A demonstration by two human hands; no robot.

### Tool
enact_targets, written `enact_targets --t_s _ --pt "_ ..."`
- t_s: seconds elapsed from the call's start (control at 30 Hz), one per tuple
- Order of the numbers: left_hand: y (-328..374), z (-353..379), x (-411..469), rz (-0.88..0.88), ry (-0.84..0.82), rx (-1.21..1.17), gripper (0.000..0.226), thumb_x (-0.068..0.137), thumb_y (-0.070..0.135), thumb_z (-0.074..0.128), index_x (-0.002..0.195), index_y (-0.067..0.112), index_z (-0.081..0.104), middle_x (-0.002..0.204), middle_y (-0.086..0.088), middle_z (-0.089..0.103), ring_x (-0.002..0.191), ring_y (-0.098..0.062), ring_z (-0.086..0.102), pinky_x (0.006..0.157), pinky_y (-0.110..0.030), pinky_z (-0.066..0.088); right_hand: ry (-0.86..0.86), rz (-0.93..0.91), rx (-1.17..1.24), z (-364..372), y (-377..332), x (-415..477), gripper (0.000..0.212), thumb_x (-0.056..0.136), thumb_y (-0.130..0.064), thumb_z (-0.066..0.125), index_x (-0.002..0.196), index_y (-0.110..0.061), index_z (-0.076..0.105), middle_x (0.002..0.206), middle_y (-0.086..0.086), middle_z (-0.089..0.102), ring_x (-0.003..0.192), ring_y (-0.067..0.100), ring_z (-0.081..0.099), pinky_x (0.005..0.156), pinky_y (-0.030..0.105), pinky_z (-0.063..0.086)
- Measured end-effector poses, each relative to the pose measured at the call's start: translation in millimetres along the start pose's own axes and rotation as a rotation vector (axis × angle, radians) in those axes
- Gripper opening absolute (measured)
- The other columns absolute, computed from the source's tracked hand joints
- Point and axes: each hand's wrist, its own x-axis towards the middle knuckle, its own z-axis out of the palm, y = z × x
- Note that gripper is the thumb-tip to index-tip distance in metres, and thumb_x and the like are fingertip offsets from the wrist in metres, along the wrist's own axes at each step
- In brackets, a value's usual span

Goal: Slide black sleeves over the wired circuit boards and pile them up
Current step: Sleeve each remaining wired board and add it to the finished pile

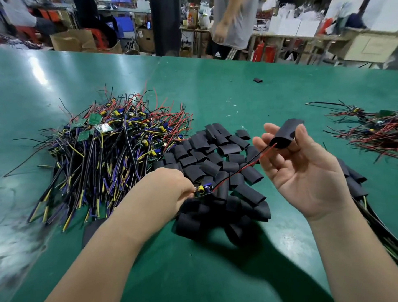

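My left hand pinches a small circuit board with yellow and blue parts, low over a heap of black sleeves. Its red and black wires run up to the right into the mouth of one black sleeve. My right hand holds that sleeve between thumb and fingertips, palm facing me, above the table. A big pile of bare wired boards lies to the left of the sleeves.
The green table carries a second tangle of red and black wired boards at the right edge. Sleeved boards lie under my right wrist. One stray sleeve lies further back. A person stands beyond the table.
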Motion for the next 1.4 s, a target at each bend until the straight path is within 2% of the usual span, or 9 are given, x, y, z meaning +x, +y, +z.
enact_targets --t_s 0.13,0.4,0.6,0.7,0.87,0.97,1.1,1.3,1.4 --pt "0 1 0 -0.007 0.006 0.043 0.031 0.1 0.03 0.039 0.118 0.024 0.063 0.109 -0.001 0.062 0.104 -0.021 0.056 0.087 -0.029 0.044 -0.011 -0.014 -0.057 1 -2 -1 0.04 0.08 -0.032 0.055 0.106 -0.003 0.063 0.084 0.005 0.072 0.089 0.021 0.072 0.067 0.023 0.056" --pt "-2 2 -4 -0.01 0.043 0.055 0.03 0.099 0.033 0.04 0.112 0.023 0.065 0.103 0.0 0.061 0.102 -0.02 0.055 0.087 -0.033 0.042 -0.037 -0.122 -0.224 -2 -3 -2 0.035 0.08 -0.026 0.057 0.109 -0.007 0.063 0.088 0.004 0.072 0.089 0.025 0.071 0.065 0.026 0.056" --pt "-1 2 -4 -0.013 0.063 0.052 0.028 0.1 0.032 0.039 0.104 0.022 0.065 0.096 0.0 0.059 0.097 -0.021 0.055 0.084 -0.033 0.042 -0.02 -0.193 -0.331 -1 2 1 0.028 0.076 -0.022 0.065 0.1 -0.009 0.067 0.083 0.006 0.071 0.086 0.027 0.072 0.061 0.024 0.055" --pt "-1 2 -6 0.001 0.131 -0.028 0.025 0.098 0.03 0.044 0.097 0.02 0.067 0.087 0.0 0.057 0.091 -0.022 0.055 0.081 -0.034 0.042 0.02 -0.19 -0.412 -3 8 4 0.023 0.067 -0.023 0.071 0.088 -0.013 0.073 0.083 0.008 0.07 0.08 0.023 0.07 0.062 0.024 0.055" --pt "2 4 -7 0.1 0.401 -0.234 0.014 0.089 0.016 0.063 0.088 0.008 0.074 0.077 -0.007 0.066 0.075 -0.026 0.063 0.07 -0.04 0.048 -0.038 -0.06 -0.45 -10 27 6 0.042 0.061 -0.02 0.074 0.101 -0.015 0.065 0.097 0.012 0.072 0.093 0.027 0.065 0.07 0.026 0.056" --pt "7 6 -7 0.121 0.509 -0.304 0.017 0.084 0.015 0.062 0.089 0.006 0.075 0.075 -0.006 0.068 0.07 -0.023 0.064 0.067 -0.035 0.046 -0.098 -0.004 -0.365 -8 38 5 0.041 0.065 -0.015 0.073 0.104 -0.016 0.059 0.1 0.015 0.072 0.088 0.024 0.066 0.071 0.026 0.055" --pt "12 7 -5 0.1 0.644 -0.411 0.016 0.084 0.011 0.064 0.093 0.005 0.075 0.079 -0.003 0.069 0.074 -0.013 0.062 0.073 -0.026 0.049 -0.115 0.03 -0.171 -4 48 4 0.029 0.072 -0.009 0.064 0.1 -0.014 0.057 0.09 0.008 0.074 0.074 0.015 0.068 0.069 0.026 0.056" --pt "16 4 -5 -0.028 0.674 -0.688 0.012 0.083 0.017 0.063 0.087 0.016 0.075 0.074 0.016 0.067 0.072 0.005 0.061 0.068 -0.004 0.042 -0.204 0.035 -0.176 -5 41 -1 0.034 0.069 -0.005 0.072 0.098 -0.016 0.058 0.106 0.013 0.072 0.092 0.021 0.07 0.076 0.028 0.056" --pt "17 4 -6 -0.049 0.685 -0.735 0.012 0.083 0.018 0.063 0.086 0.017 0.075 0.074 0.017 0.068 0.069 0.005 0.061 0.066 -0.004 0.042 -0.201 0.01 -0.244 -4 39 -2 0.03 0.071 -0.006 0.066 0.098 -0.014 0.057 0.107 0.013 0.071 0.094 0.022 0.069 0.076 0.027 0.056"
